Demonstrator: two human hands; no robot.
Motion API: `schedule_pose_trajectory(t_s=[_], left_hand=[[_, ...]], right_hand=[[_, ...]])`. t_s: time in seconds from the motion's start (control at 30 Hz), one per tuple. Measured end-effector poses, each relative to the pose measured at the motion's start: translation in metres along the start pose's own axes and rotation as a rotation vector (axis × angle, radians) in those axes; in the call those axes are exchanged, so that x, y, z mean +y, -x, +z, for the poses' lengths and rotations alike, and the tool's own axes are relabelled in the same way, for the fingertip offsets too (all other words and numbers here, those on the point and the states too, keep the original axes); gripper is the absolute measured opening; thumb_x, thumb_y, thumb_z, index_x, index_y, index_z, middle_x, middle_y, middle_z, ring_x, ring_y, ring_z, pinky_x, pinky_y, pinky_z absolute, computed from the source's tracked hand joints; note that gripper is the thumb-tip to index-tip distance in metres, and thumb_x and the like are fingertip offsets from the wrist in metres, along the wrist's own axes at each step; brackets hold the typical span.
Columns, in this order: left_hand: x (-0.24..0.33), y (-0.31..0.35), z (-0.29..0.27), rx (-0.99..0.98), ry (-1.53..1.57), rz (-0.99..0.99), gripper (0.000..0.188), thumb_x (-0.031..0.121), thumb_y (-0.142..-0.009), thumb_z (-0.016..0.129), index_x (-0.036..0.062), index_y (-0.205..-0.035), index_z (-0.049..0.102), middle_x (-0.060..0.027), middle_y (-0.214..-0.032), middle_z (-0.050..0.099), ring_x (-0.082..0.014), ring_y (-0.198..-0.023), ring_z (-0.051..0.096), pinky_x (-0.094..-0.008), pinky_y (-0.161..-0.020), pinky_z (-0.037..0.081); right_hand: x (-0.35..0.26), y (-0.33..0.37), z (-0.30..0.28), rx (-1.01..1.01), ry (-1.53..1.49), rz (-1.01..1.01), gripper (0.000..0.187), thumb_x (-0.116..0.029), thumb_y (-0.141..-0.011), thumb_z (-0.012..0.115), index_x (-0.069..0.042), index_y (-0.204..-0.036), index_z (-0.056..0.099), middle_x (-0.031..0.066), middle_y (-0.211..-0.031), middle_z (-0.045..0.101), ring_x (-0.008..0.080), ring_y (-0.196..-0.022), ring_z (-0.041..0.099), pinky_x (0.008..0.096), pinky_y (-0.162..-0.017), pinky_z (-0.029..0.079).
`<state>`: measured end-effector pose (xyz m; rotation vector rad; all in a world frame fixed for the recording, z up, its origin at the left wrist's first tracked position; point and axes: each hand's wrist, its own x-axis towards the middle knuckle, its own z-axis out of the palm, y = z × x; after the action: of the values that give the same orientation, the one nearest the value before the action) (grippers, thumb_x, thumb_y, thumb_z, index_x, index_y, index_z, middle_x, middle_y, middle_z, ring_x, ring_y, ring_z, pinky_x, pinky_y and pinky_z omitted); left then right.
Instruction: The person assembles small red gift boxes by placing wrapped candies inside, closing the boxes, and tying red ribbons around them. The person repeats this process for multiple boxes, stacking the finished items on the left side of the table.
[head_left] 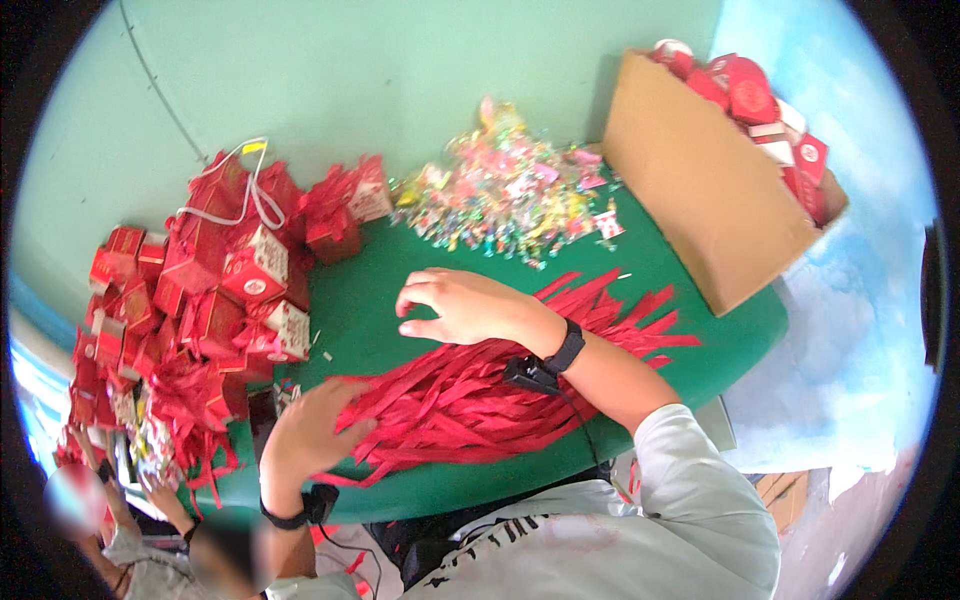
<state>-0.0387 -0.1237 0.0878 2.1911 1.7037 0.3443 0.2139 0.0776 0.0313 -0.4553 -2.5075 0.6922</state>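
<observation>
A thick bundle of red ribbons [470, 400] lies across the green table in front of me. Over its left end hovers my left hand [318, 425], slightly blurred, fingers apart and nothing visible in it. My right hand [455, 305] is raised just beyond the ribbons. Its fingers curve toward the left with a gap between thumb and forefinger, and I see nothing held there. Both wrists wear black bands with small devices. To the left, red gift boxes [205, 250] are stacked high, several tied with red ribbon bows.
A heap of colourful wrapped candies [510, 190] sits at the table's back. On the right, an open cardboard box [700, 190] holds red and white boxes. White cord [262, 195] drapes over the stack. Other people's hands [160, 495] are at the lower left, beside the green table [375, 285].
</observation>
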Motion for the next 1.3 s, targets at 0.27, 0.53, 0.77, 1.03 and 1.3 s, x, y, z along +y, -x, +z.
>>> schedule_pose_trajectory(t_s=[0.27, 0.53, 0.77, 1.03, 1.3], left_hand=[[-0.007, 0.093, 0.033, 0.150, -0.036, -0.230, 0.052, 0.027, -0.074, 0.093, 0.0039, -0.114, 0.069, -0.0151, -0.110, 0.069, -0.0391, -0.107, 0.068, -0.0485, -0.094, 0.055], [-0.030, 0.153, 0.087, 0.323, -0.154, -0.294, 0.023, 0.015, -0.091, 0.079, 0.0059, -0.110, 0.072, -0.0121, -0.112, 0.069, -0.0372, -0.108, 0.065, -0.0478, -0.094, 0.051], [-0.024, 0.160, 0.061, 0.647, 0.005, -0.188, 0.015, -0.003, -0.096, 0.064, -0.0014, -0.110, 0.059, -0.0212, -0.109, 0.068, -0.0423, -0.107, 0.066, -0.0530, -0.096, 0.051], [0.021, 0.163, -0.007, 0.871, -0.275, 0.167, 0.010, 0.004, -0.097, 0.066, 0.0020, -0.105, 0.061, -0.0160, -0.090, 0.063, -0.0346, -0.080, 0.063, -0.0428, -0.074, 0.049], [0.030, 0.164, -0.023, 0.749, -0.295, 0.263, 0.013, 0.007, -0.092, 0.074, 0.0057, -0.105, 0.069, -0.0111, -0.084, 0.065, -0.0294, -0.076, 0.064, -0.0405, -0.074, 0.050]], right_hand=[[-0.059, 0.024, -0.075, 0.061, -0.175, -0.044, 0.021, -0.022, -0.105, 0.074, -0.005, -0.118, 0.072, 0.0078, -0.111, 0.072, 0.0228, -0.105, 0.071, 0.0383, -0.094, 0.055], [-0.048, 0.054, -0.068, -0.173, -0.004, 0.208, 0.026, -0.027, -0.102, 0.075, -0.005, -0.114, 0.073, 0.0145, -0.109, 0.076, 0.0340, -0.102, 0.074, 0.0448, -0.092, 0.058], [-0.088, 0.057, -0.044, -0.208, -0.099, 0.095, 0.036, -0.033, -0.101, 0.077, -0.004, -0.120, 0.072, 0.0174, -0.118, 0.074, 0.0365, -0.109, 0.073, 0.0464, -0.095, 0.058], [-0.172, 0.032, 0.063, -0.672, -0.775, -0.129, 0.055, -0.039, -0.101, 0.078, -0.004, -0.140, 0.062, 0.0153, -0.140, 0.066, 0.0294, -0.124, 0.066, 0.0410, -0.108, 0.052], [-0.202, 0.058, 0.065, -0.045, -1.020, -0.161, 0.046, -0.038, -0.103, 0.078, -0.002, -0.129, 0.066, 0.0065, -0.118, 0.071, 0.0191, -0.113, 0.065, 0.0375, -0.104, 0.051]])
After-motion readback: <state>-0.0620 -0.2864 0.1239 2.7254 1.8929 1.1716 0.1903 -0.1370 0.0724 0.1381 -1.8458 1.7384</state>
